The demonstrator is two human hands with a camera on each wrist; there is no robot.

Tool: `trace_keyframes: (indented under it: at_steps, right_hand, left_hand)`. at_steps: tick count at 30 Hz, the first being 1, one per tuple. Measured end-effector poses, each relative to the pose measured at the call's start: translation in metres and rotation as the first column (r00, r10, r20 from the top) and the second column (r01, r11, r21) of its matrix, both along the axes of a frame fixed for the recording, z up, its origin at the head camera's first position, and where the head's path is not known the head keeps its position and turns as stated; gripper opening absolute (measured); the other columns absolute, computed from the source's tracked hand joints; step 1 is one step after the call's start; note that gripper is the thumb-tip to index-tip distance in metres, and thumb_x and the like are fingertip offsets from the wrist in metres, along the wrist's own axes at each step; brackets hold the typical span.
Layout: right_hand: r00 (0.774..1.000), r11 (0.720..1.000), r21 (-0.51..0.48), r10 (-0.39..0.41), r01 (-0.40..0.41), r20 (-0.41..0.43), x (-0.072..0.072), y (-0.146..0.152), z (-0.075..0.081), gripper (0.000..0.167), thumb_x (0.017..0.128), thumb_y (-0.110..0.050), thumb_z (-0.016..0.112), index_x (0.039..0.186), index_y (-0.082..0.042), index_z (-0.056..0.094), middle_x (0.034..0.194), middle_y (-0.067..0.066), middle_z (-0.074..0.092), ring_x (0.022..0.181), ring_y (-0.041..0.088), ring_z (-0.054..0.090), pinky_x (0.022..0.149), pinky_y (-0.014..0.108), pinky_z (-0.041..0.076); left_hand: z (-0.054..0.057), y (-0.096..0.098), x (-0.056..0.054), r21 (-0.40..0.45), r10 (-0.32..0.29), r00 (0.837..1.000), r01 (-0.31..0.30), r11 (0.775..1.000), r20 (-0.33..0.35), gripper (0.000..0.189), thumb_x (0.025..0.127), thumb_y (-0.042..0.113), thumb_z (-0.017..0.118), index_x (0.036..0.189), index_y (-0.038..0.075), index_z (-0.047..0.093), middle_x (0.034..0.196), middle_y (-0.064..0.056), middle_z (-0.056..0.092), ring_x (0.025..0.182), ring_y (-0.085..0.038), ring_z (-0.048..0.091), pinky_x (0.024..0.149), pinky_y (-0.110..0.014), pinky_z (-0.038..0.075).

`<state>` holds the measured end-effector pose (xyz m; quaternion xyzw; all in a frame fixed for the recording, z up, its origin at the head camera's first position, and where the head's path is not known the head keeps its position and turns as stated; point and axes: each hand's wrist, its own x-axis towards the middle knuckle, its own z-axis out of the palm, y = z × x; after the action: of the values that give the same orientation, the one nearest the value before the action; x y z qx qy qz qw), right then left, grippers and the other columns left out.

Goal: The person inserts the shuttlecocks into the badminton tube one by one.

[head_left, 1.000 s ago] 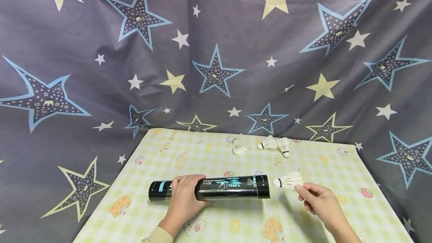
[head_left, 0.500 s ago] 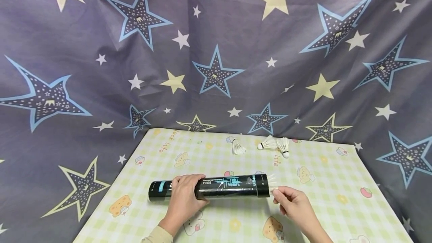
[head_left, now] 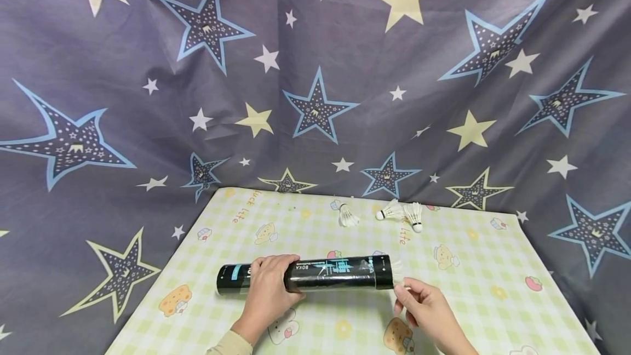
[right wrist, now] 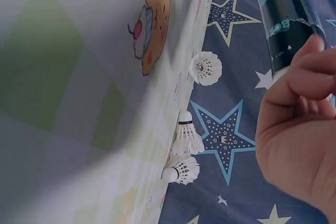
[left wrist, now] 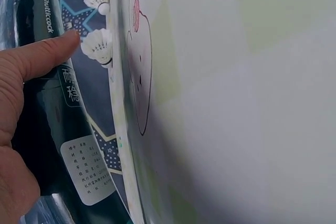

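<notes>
A black shuttlecock tube (head_left: 340,274) with blue lettering is held level above the table, its mouth toward the right. My left hand (head_left: 271,292) grips it around the left half, the thumb along the near side. At the mouth my right hand (head_left: 428,308) pinches the feather edge of a shuttlecock (head_left: 397,267). Only the white feather tips show outside; the cork end is hidden inside the tube. In the right wrist view the curled fingers (right wrist: 294,87) are right at the tube's rim. The left wrist view shows the left thumb (left wrist: 50,56) lying across the tube.
Three more shuttlecocks lie at the back of the table: one alone (head_left: 348,215), and a pair side by side, the left one (head_left: 390,210) and the right one (head_left: 415,217). A checked cloth (head_left: 197,245) covers the table. Behind it hangs a star-patterned curtain (head_left: 315,43).
My right hand has moved left, and the shuttlecock has gone from just outside the mouth to mostly inside the tube. The left hand and tube have stayed in place.
</notes>
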<state>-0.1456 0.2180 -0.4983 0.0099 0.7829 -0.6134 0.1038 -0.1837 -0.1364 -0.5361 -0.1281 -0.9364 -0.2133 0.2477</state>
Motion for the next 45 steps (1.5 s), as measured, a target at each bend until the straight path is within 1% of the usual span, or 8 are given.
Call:
trace_keyframes:
  at_steps: [7, 13, 21, 26, 30, 33, 41, 45]
  right_hand:
    - [0.998, 0.997, -0.056, 0.060, -0.061, -0.016, 0.001, -0.003, -0.004, 0.036, 0.103, -0.023, 0.071, 0.122, 0.007, 0.067, 0.067, 0.000, 0.069, 0.046, 0.007, 0.050, 0.048, 0.024, 0.047]
    - [0.999, 0.995, -0.085, 0.049, -0.049, 0.007, 0.001, -0.006, -0.005, 0.036, 0.102, -0.024, 0.072, 0.123, 0.005, 0.068, 0.058, -0.001, 0.065, 0.040, 0.008, 0.047, 0.043, 0.023, 0.042]
    - [0.990, 0.988, -0.063, 0.140, -0.141, -0.020, -0.001, -0.007, -0.004, 0.038, 0.106, -0.027, 0.067, 0.129, 0.003, 0.067, 0.056, -0.004, 0.063, 0.040, 0.007, 0.049, 0.042, 0.027, 0.047]
    - [0.955, 0.952, -0.082, 0.294, -0.296, -0.030, -0.004, -0.005, -0.005, 0.044, 0.111, -0.029, 0.057, 0.139, 0.004, 0.062, 0.057, -0.003, 0.062, 0.041, 0.007, 0.049, 0.041, 0.029, 0.047]
    - [0.914, 0.901, -0.155, 0.403, -0.406, -0.047, -0.005, -0.006, -0.008, 0.046, 0.114, -0.025, 0.050, 0.128, 0.019, 0.054, 0.057, 0.006, 0.062, 0.043, 0.005, 0.050, 0.039, 0.031, 0.043]
    - [0.903, 0.889, -0.164, 0.428, -0.428, -0.040, -0.007, -0.008, -0.008, 0.046, 0.114, -0.025, 0.050, 0.122, 0.020, 0.053, 0.060, 0.006, 0.065, 0.044, 0.004, 0.051, 0.040, 0.027, 0.042]
    - [0.908, 0.909, -0.039, 0.411, -0.415, -0.079, -0.027, 0.021, 0.010, 0.045, 0.108, -0.018, 0.062, 0.145, 0.007, 0.056, 0.073, -0.005, 0.072, 0.050, 0.000, 0.054, 0.047, 0.019, 0.048]
    - [0.951, 0.952, 0.093, 0.300, -0.292, -0.079, -0.060, 0.053, 0.021, 0.050, 0.106, -0.022, 0.065, 0.148, 0.004, 0.055, 0.080, 0.001, 0.072, 0.055, 0.003, 0.056, 0.049, 0.019, 0.046]
  left_hand:
    - [0.000, 0.000, 0.001, 0.001, 0.000, 1.000, 0.000, 1.000, 0.002, 0.082, 0.049, 0.034, 0.108, 0.124, 0.025, 0.074, 0.119, 0.007, 0.080, 0.113, -0.019, 0.071, 0.102, -0.047, 0.041]
    - [-0.001, 0.000, 0.001, 0.000, -0.001, 1.000, 0.001, 1.000, 0.003, 0.081, 0.050, 0.034, 0.107, 0.124, 0.025, 0.074, 0.119, 0.008, 0.080, 0.113, -0.019, 0.071, 0.102, -0.047, 0.041]
    - [-0.002, -0.001, 0.001, 0.003, -0.003, 1.000, 0.003, 1.000, 0.017, 0.084, 0.049, 0.034, 0.108, 0.125, 0.025, 0.073, 0.120, 0.007, 0.079, 0.114, -0.019, 0.070, 0.102, -0.047, 0.040]
    - [-0.001, -0.002, 0.001, 0.000, -0.013, 0.999, 0.013, 1.000, 0.032, 0.086, 0.048, 0.035, 0.109, 0.125, 0.025, 0.073, 0.120, 0.007, 0.079, 0.114, -0.019, 0.069, 0.102, -0.047, 0.039]
    - [-0.002, -0.002, 0.001, -0.009, -0.030, 0.999, 0.030, 1.000, 0.041, 0.087, 0.047, 0.034, 0.109, 0.125, 0.025, 0.073, 0.121, 0.007, 0.079, 0.114, -0.019, 0.069, 0.102, -0.046, 0.038]
    - [-0.003, -0.003, 0.001, -0.013, -0.034, 0.999, 0.035, 0.999, 0.041, 0.088, 0.046, 0.034, 0.109, 0.126, 0.025, 0.073, 0.122, 0.006, 0.079, 0.114, -0.019, 0.069, 0.102, -0.045, 0.038]
    - [-0.004, -0.003, 0.000, -0.010, -0.010, 1.000, 0.010, 1.000, 0.025, 0.085, 0.048, 0.037, 0.108, 0.125, 0.025, 0.073, 0.122, 0.007, 0.079, 0.114, -0.018, 0.069, 0.101, -0.045, 0.040]
    - [-0.003, -0.004, 0.001, -0.012, -0.013, 1.000, 0.013, 1.000, 0.019, 0.085, 0.048, 0.037, 0.108, 0.125, 0.026, 0.073, 0.121, 0.007, 0.079, 0.114, -0.018, 0.069, 0.101, -0.046, 0.040]
